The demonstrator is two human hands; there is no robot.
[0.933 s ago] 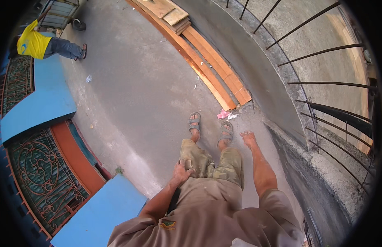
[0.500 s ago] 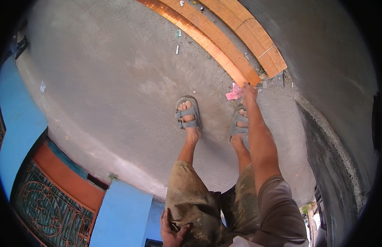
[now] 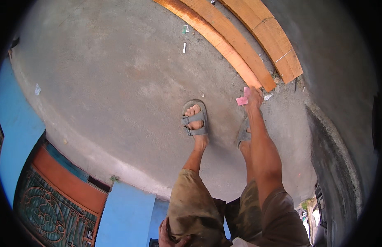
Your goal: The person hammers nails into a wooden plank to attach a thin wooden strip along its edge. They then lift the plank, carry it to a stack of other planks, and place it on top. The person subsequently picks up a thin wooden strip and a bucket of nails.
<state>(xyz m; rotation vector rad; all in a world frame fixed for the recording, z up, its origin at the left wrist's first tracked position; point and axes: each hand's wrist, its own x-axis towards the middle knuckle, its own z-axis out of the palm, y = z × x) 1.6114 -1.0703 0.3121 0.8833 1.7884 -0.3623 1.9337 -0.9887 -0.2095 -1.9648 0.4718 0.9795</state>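
My right hand (image 3: 254, 99) reaches down to the near end of a narrow orange-brown wooden plank (image 3: 224, 48). Its fingers close at the plank's end, partly hidden by the hand itself. Pink paper scraps (image 3: 243, 100) lie on the ground just left of that hand. A second wooden plank (image 3: 236, 45) runs along the right side of the first. My left hand (image 3: 169, 238) rests on the left leg of my dusty shorts (image 3: 195, 206), fingers apart and holding nothing; the lower picture edge cuts it off.
Wider stacked planks (image 3: 273, 39) lie farther right, with a pale band across them. My sandalled left foot (image 3: 195, 119) stands on grey concrete; my right foot (image 3: 244, 133) is partly behind my right arm. A blue wall (image 3: 121, 214) and an ornate metal gate (image 3: 55, 210) stand at left.
The view has shifted, so the planks, feet and paper scraps appear farther right. My right hand stays at the plank's end, and my left hand stays on my leg.
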